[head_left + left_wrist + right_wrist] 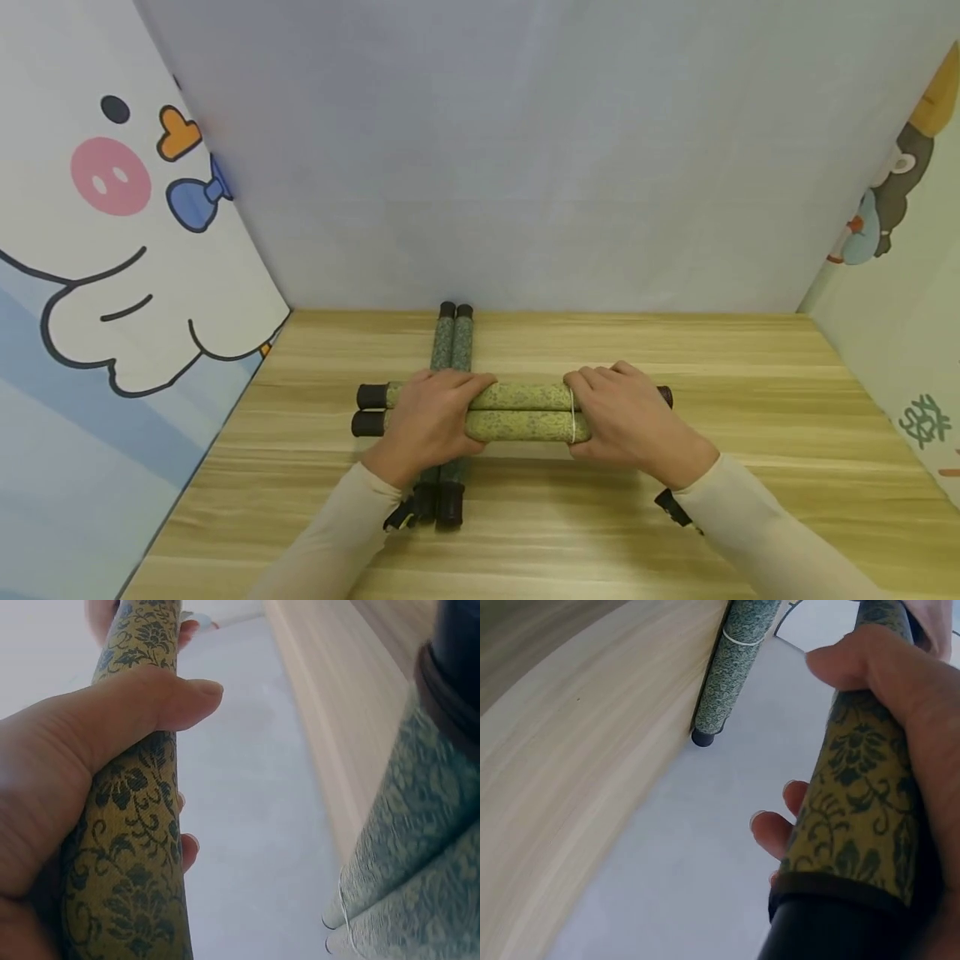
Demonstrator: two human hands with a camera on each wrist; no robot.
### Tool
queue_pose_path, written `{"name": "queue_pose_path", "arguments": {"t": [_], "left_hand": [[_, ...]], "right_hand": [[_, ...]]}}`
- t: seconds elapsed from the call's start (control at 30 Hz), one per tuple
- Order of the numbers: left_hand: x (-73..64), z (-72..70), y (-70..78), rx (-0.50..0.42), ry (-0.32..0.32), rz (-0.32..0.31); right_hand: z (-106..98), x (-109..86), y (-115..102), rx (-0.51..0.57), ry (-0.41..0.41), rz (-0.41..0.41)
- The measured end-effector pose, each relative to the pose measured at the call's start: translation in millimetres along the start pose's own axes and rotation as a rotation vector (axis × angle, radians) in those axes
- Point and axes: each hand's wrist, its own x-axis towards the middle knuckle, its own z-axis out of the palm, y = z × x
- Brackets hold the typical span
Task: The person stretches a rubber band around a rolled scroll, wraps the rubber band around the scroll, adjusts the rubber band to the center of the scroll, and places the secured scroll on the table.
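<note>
Both hands grip a yellow scroll, rolled up on two parallel rollers with black end knobs and patterned with dark flowers. My left hand wraps its left part, thumb along the near side, as the left wrist view shows on the brocade. The right hand holds the other end, close to a black knob. Near that hand a thin white string loops round both rollers. Beneath the left hand, a green scroll with two rollers lies lengthwise on the table, and the yellow one crosses over it.
The wooden table runs back to a pale grey wall. A panel with a cartoon figure stands along the left side, and another printed panel along the right.
</note>
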Motion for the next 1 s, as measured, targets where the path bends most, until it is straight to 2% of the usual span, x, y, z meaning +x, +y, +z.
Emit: {"name": "queue_pose_path", "arguments": {"t": [0.17, 0.37, 0.5, 0.63, 0.73, 0.8, 1.0], "left_hand": [[2.5, 1.2, 4.7, 0.002, 0.016, -0.002], [6.2, 2.5, 8.7, -0.003, 0.038, 0.024], [5.2, 0.9, 9.9, -0.001, 0.009, 0.021], [0.4, -4.6, 2.1, 0.015, -0.052, 0.006], [-5.4, -7.0, -8.4, 0.048, -0.062, 0.002], [-9.1, -7.9, -14.9, 0.068, -0.047, 0.000], [-12.0, -15.0, -24.7, 0.063, -0.001, -0.001]], "right_hand": [[-1.7, 2.8, -0.9, 0.010, -0.021, 0.018], [-2.9, 7.8, -7.8, 0.003, 0.023, -0.027], [-1.9, 8.3, -9.4, 0.010, 0.037, -0.034], [-3.2, 6.7, -4.3, 0.029, 0.027, -0.018], [-4.6, 2.1, 3.6, 0.032, 0.022, 0.003], [-5.5, -0.4, 7.4, 0.027, 0.022, 0.017], [-3.3, -2.4, 9.5, 0.010, 0.041, -0.012]]}}
